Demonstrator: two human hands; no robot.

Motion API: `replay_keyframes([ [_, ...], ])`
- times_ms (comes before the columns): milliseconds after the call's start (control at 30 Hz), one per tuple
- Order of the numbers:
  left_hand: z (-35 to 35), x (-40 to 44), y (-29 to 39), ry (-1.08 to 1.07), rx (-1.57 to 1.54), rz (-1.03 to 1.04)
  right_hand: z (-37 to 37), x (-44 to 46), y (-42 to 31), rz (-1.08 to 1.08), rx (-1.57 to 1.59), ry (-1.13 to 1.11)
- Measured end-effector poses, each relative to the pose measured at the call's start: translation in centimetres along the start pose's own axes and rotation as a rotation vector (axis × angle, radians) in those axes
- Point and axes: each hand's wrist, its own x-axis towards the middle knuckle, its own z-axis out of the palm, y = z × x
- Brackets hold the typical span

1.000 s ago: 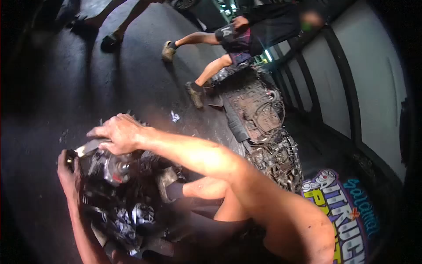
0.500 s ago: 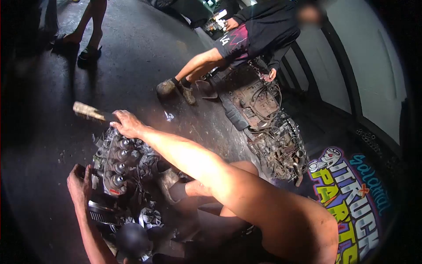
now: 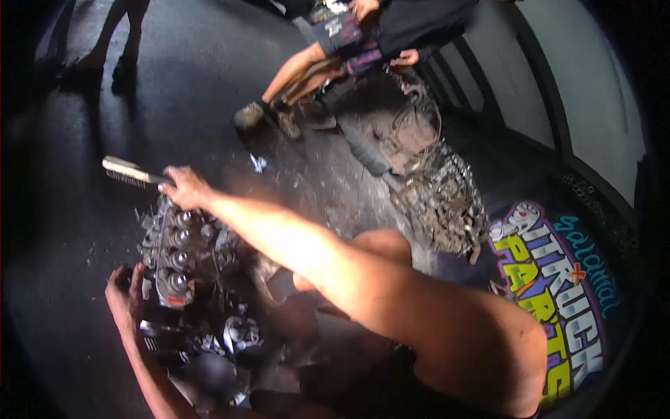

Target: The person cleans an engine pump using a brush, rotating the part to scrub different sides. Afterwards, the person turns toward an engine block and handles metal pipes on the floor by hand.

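My right hand [image 3: 187, 188] is closed round the dark handle of a wire brush [image 3: 124, 168], its pale head pointing left. The brush is above the far end of a greasy metal engine part [image 3: 166, 255], which has a row of several round shiny pieces. My left hand [image 3: 125, 297] is beside the part's left edge, with fingers curled and thumb raised. Something dark and small seems to be between its fingers, too unclear to name.
A large dirty engine assembly [image 3: 447, 202] lies at the right, with a person [image 3: 412, 28] standing beyond it. Another person's legs [image 3: 125, 35] are at the top left. Crumpled silvery material [image 3: 241, 334] lies low by my legs. A painted sign [image 3: 551, 300] is at the right.
My right hand has lifted from beside my left hand and moved toward the far end with the brush. My left hand has lowered slightly. The standing person's hand and legs have shifted.
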Motion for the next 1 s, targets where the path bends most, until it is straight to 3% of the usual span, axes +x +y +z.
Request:
replay_keyframes([
  [100, -1.9, -0.9, 5.3, -0.147, -0.084, -0.138, -1.6, -0.7, -1.9, 0.063, 0.067, -0.034],
  [133, -1.7, -0.6, 3.9, -0.203, -0.221, -0.145, -1.3, -0.8, -1.7, 0.041, 0.058, -0.016],
  [267, -1.9, -0.5, 4.5, -0.284, -0.409, -0.048, -1.8, -0.6, -2.0, -0.012, 0.047, -0.001],
  [500, -0.5, -0.6, 3.0, -0.062, -0.199, -0.158, -2.5, -0.4, -2.3, 0.007, 0.077, -0.036],
  [600, -2.4, -0.5, 5.9, -0.286, -0.309, -0.230, -2.1, -0.9, -3.3, 0.048, 0.126, -0.078],
  [700, 0.0, 0.8, -1.1, -0.190, -0.356, -0.197, -1.5, -0.4, -1.0, -0.061, 0.025, -0.017],
  [733, 0.1, 1.5, 0.1, -0.263, -0.396, -0.186, 1.2, 0.0, 1.3, -0.135, -0.077, 0.172],
  [833, -1.7, 0.4, 1.0, -0.252, -0.233, -0.210, -0.5, -0.2, -0.7, 0.010, 0.075, -0.030],
  [867, -1.3, 0.4, 0.9, -0.235, -0.272, -0.220, 0.3, -0.1, 0.1, -0.071, -0.016, 0.064],
  [933, -1.3, -0.4, 3.5, -0.111, -0.209, -0.328, -1.7, -0.6, -1.7, -0.038, 0.073, -0.007],
  [1000, -1.8, -0.3, 4.7, -0.214, -0.079, -0.279, -1.9, -0.6, -1.9, 0.002, 0.071, -0.026],
])
